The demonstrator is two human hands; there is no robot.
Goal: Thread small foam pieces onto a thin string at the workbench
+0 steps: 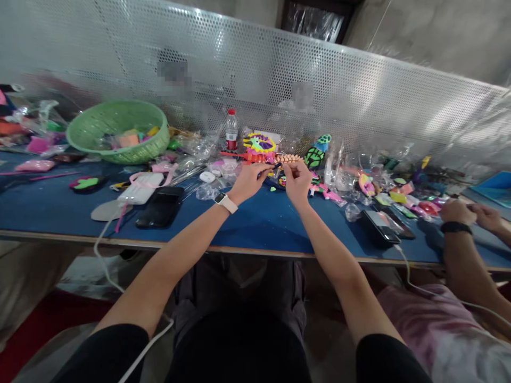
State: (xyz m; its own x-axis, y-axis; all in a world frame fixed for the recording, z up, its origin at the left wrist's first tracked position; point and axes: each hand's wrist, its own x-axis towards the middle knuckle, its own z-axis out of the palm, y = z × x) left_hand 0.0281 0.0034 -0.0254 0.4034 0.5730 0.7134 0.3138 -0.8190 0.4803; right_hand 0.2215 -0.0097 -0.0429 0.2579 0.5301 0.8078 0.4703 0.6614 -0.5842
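Observation:
Over the blue table (263,229), my left hand (250,181) pinches a small dark blue piece (275,166) with its fingertips. Close by on the right, my right hand (297,180) has its fingers pressed together; what they hold, if anything, is too small to make out. Just behind my hands lie a yellow, purple and white clay figure (259,142) and a row of peach-coloured pieces (288,158). A black and green clay piece (314,157) is right of them. One tiny green bit (273,189) lies between my wrists.
A green basket (120,154), a red-capped bottle (231,130) and a black phone (160,207) are to the left. At right are more phones (380,229), bagged clay and another person's hands (459,211). A perforated metal panel (247,58) runs behind.

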